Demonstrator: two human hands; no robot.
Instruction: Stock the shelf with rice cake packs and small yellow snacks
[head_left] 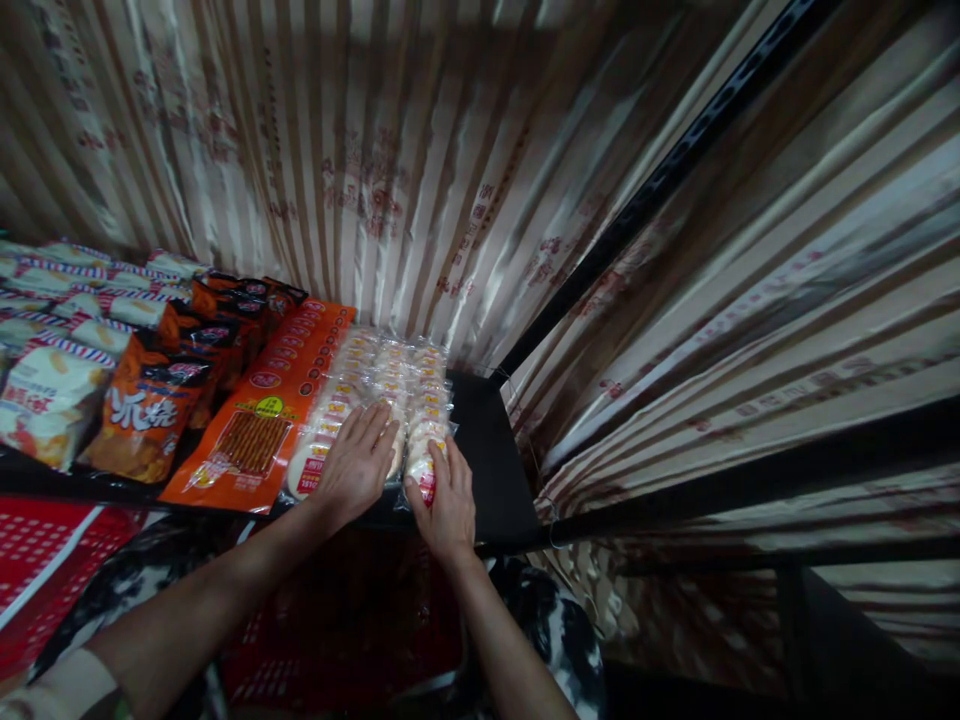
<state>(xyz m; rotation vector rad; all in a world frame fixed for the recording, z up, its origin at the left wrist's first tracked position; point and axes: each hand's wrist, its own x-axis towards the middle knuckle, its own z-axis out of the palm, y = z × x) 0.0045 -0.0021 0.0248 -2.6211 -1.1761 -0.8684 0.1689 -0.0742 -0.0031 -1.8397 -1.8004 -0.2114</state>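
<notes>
Several clear-wrapped packets of round white crackers [390, 385] lie in three rows at the right part of a black shelf [491, 450]. My left hand [358, 460] rests palm down across the left and middle rows, its fingers stretched out and partly hiding the wrappers. At the front of the right row, my right hand [448, 495] has its thumb on one side and its fingers on the other side of a cracker packet [424, 455]. Its fingertips touch the clear wrapper. Left of the crackers lies a large orange bag of stick snacks [259, 420].
Orange snack bags [146, 410] and white snack bags [52, 400] stand in rows at the left. Striped curtain [375, 170] hangs behind and to the right. A dark metal post [600, 260] rises from the shelf's corner. Below are red plastic baskets [56, 545].
</notes>
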